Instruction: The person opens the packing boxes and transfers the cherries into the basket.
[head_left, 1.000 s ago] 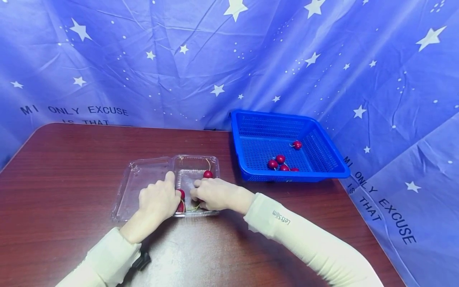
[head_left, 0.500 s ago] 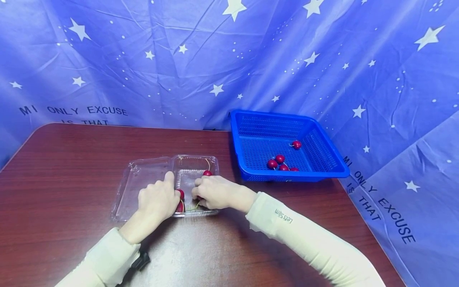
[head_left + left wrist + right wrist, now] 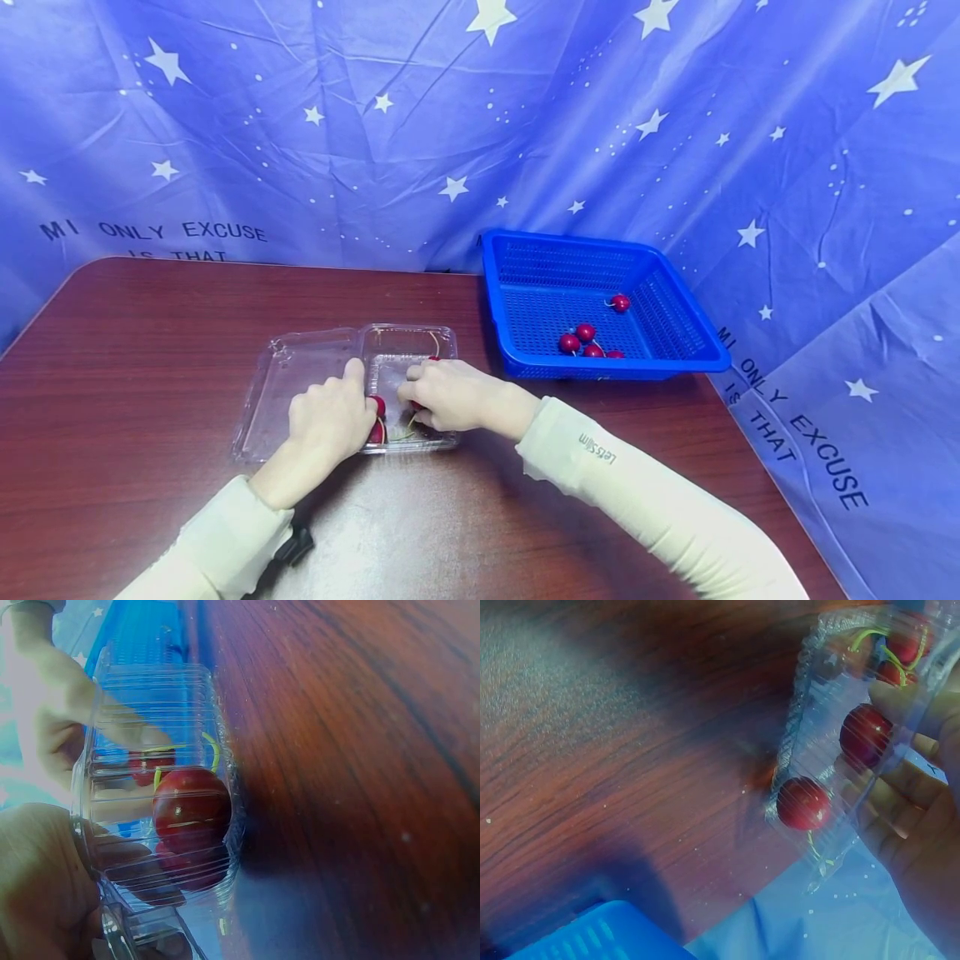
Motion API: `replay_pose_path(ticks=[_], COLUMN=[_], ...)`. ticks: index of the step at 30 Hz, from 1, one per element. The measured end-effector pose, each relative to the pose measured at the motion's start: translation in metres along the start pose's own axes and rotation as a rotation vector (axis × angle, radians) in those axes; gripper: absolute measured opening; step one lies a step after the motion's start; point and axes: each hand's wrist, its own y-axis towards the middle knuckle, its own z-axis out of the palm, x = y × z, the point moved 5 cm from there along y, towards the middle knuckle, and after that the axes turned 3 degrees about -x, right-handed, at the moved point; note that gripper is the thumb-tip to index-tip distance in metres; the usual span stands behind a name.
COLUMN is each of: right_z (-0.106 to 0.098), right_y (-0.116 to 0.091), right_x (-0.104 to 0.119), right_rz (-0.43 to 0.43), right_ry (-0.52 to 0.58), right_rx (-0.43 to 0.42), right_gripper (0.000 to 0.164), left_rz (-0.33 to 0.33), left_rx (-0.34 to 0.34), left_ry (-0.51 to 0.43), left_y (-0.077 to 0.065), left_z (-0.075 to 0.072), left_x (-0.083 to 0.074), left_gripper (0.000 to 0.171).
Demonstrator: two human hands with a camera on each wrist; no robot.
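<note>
A clear plastic clamshell box (image 3: 408, 448) lies on the table with its lid (image 3: 277, 400) spread to the left. My left hand (image 3: 330, 417) grips the hinge side, its thumb inside beside two red cherries (image 3: 191, 806). Inside the box, my right hand (image 3: 450, 396) pinches another cherry (image 3: 866, 735) between thumb and fingers; in the head view the hand mostly hides it. Near the far right corner lies one more cherry (image 3: 803, 803), its stem pointing to the back wall and its body largely covered by the right hand in the head view.
A blue plastic basket (image 3: 517, 362) stands right of the box, with several cherries (image 3: 585, 332) on its floor. Behind the wooden table (image 3: 150, 350) hangs a blue star-printed cloth (image 3: 420, 142). Under the left wrist is a black object (image 3: 296, 546).
My right hand has shifted slightly away from the front edge, bringing the pinched cherry with it, and now covers more of the far-corner cherry. The left hand stays in place.
</note>
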Motion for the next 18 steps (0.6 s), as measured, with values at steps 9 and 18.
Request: replay_pose_path(ticks=[9,18], right_z=[-0.008,-0.014], right_y=[0.000,0.000], right_x=[-0.004,-0.005], right_rz=[0.008,0.024], right_ry=[0.012,0.013], right_rx=[-0.019,-0.009], right_gripper=[0.016,0.016], left_rz=[-0.008,-0.007], left_rx=[0.011,0.018], left_ry=[-0.004,0.000], left_y=[0.001,0.001], left_z=[0.000,0.000], left_x=[0.000,0.000], left_gripper=[0.023,0.024])
